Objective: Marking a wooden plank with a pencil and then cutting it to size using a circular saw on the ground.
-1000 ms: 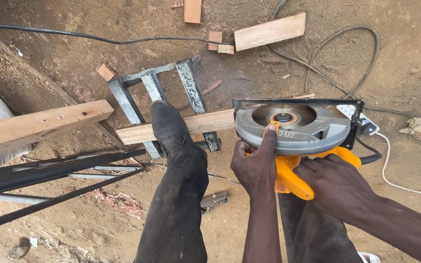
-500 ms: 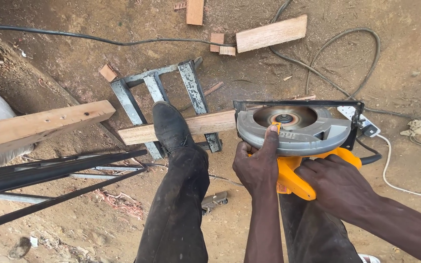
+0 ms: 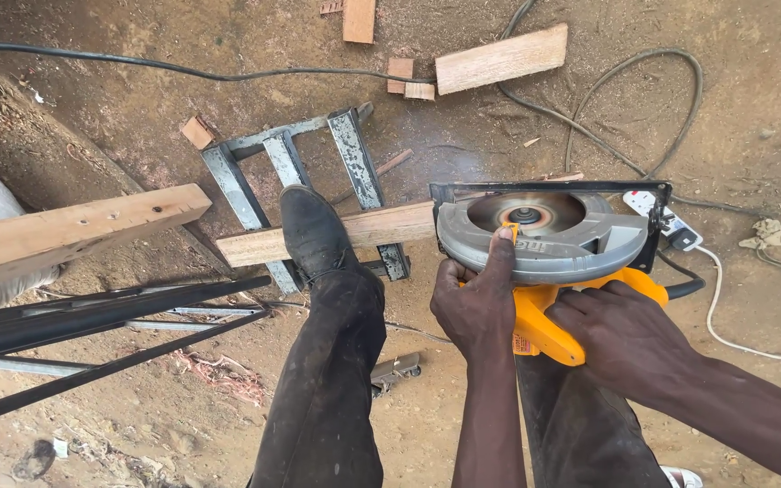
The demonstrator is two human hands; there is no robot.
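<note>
Circular saw [image 3: 544,235] sits at the right end of the wood plank [image 3: 381,226] on the metal frame [image 3: 354,172]; position barely changed over the last second. Left hand [image 3: 476,303] presses the guard, right hand [image 3: 621,330] closed on the yellow handle. Boot [image 3: 314,230] pins the plank.

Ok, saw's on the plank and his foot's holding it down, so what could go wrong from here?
The left hand has a finger up on the blade guard of the circular saw, close to the blade, so a slip could bring it into the blade. The plank is pinned only by the shoe on a metal frame, so it may shift or kick. The power cord loops on the ground nearby and could snag.
</note>
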